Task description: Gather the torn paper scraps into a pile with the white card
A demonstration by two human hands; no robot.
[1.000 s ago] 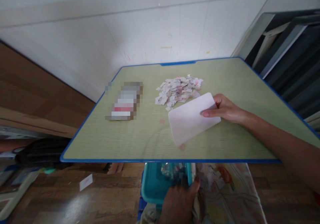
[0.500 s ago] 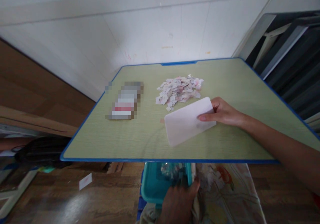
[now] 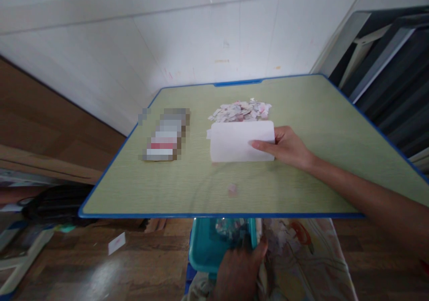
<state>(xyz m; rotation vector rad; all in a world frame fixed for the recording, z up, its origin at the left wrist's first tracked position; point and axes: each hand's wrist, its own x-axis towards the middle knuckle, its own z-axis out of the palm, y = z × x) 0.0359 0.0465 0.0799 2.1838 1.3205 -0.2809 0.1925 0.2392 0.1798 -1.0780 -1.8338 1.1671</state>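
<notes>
My right hand (image 3: pixel 291 146) pinches the right end of a white rectangular card with rounded corners (image 3: pixel 234 140), thumb on its near face. The card is tilted up just in front of a heap of small torn paper pieces (image 3: pixel 243 110) and hides the heap's near part. A single pinkish scrap (image 3: pixel 232 189) lies on the table nearer to me. Below the front edge, my left hand (image 3: pixel 239 267) grips the right rim of a teal plastic basket (image 3: pixel 201 252), thumb outside and fingers inside. Something clear and shiny (image 3: pixel 231 227) lies in the basket.
The green tabletop (image 3: pixel 134 189) has a blue rim and stands against a white wall (image 3: pixel 201 37). A blurred-out rectangular object (image 3: pixel 164 135) lies on its left. Dark folded panels (image 3: pixel 398 64) lean at right. A white paper piece (image 3: pixel 116 243) is on the wooden floor.
My right hand has moved the card away from me and left, levelling it against the heap's near side. The pinkish scrap is now uncovered. My left hand stays at the basket.
</notes>
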